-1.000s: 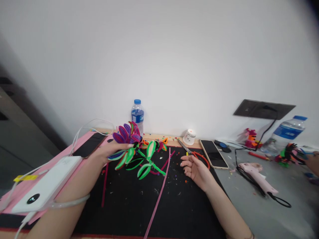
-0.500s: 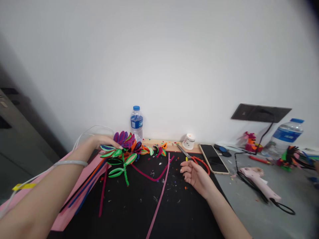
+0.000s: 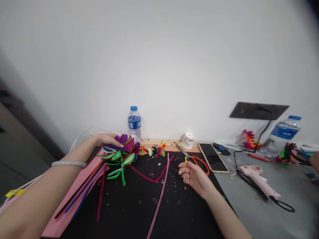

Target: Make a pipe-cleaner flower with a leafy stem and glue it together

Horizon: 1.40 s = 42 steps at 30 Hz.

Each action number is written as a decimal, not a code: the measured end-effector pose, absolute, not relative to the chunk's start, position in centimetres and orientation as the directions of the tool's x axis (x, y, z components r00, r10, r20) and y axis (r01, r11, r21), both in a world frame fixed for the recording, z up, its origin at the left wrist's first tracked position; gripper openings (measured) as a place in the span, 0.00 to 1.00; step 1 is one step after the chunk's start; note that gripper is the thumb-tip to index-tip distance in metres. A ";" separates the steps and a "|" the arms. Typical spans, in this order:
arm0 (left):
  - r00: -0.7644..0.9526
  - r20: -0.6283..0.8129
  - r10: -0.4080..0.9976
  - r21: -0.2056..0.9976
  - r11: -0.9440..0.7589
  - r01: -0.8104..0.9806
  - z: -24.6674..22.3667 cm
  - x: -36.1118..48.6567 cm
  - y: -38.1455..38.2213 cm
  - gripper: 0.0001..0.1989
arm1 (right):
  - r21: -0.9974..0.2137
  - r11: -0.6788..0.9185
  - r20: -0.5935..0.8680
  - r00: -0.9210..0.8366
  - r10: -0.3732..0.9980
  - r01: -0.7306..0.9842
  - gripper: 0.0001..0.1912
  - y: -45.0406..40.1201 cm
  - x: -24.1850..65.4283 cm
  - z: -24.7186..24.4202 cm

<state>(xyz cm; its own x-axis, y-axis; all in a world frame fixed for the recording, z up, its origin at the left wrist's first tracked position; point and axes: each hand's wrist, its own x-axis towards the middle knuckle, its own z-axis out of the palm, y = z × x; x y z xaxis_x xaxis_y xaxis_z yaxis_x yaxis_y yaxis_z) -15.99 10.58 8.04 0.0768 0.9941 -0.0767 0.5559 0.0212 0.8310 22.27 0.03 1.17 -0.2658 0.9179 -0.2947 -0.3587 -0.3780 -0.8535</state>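
Observation:
My left hand (image 3: 109,139) reaches into a bunch of fuzzy pipe-cleaner pieces at the left of the black mat (image 3: 127,209). Its fingers are closed on a purple pipe-cleaner flower (image 3: 127,142); part of the grip is hidden. Just below lies a green pipe-cleaner stem with leaves (image 3: 122,169). My right hand (image 3: 193,177) hovers over the mat with loosely curled fingers apart and nothing in them. Beside it are orange-handled scissors (image 3: 199,162). A pink pipe cleaner (image 3: 159,202) and a bent magenta one (image 3: 147,179) lie between the hands.
A water bottle (image 3: 134,124) and a paper cup (image 3: 187,141) stand by the wall. To the right are a phone (image 3: 213,157), a pink glue gun (image 3: 259,181) with its cord, and a larger bottle (image 3: 281,134). Loose pipe cleaners (image 3: 82,189) lie on pink sheets at left.
My left hand has shifted slightly right with the purple flower, which now sits lower among the leaves. My right hand has hardly moved. The view has shifted a little.

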 end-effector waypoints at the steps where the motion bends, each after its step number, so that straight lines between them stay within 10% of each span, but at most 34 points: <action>1: 0.117 -0.152 0.981 0.819 0.059 0.571 8.1 -16.2 10.7 0.12 | -0.868 -0.359 -0.287 -0.242 0.927 -0.343 0.14 0.0 22.2 1.2; 4: 0.149 -0.251 0.956 0.733 0.087 0.675 8.6 -16.9 10.9 0.16 | -0.917 -0.290 -0.257 -0.148 0.955 -0.276 0.12 -0.1 21.9 1.5; 8: 0.016 0.044 0.999 0.551 -0.038 0.834 10.5 -16.4 9.1 0.30 | -0.943 -0.245 -0.230 -0.090 0.969 -0.226 0.13 -0.2 21.5 1.5; 13: 0.247 0.249 0.936 0.456 -0.339 0.823 11.1 -10.4 3.9 0.18 | -0.946 -0.249 -0.229 -0.115 0.966 -0.208 0.13 -0.1 21.3 1.3; 19: 0.590 0.025 0.807 0.373 -0.556 0.743 5.7 -2.9 0.1 0.10 | -0.957 -0.244 -0.226 -0.128 0.966 -0.156 0.12 -0.4 21.2 1.3; 29: 0.605 -0.027 0.796 0.401 -0.546 0.736 2.6 -3.0 -0.7 0.03 | -0.987 -0.045 -0.069 -0.157 0.985 0.154 0.08 -0.5 20.5 1.2; 35: 0.597 -0.002 0.802 0.438 -0.536 0.721 2.2 -3.0 -1.2 0.04 | -0.677 0.416 0.136 -0.453 0.881 0.606 0.09 -2.5 18.3 1.7; 42: 0.543 0.064 0.837 0.497 -0.499 0.710 2.5 -2.6 -1.6 0.06 | -0.416 0.428 0.102 -0.426 0.899 0.802 0.03 -2.8 18.0 1.2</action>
<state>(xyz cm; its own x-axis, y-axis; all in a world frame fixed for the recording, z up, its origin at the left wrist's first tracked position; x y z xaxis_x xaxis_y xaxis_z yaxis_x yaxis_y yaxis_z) -2.58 -1.59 2.48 0.5434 0.8370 0.0641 0.7099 -0.4990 0.4971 17.95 -2.76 1.20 -0.4262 0.8988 0.1025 0.8025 0.4280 -0.4158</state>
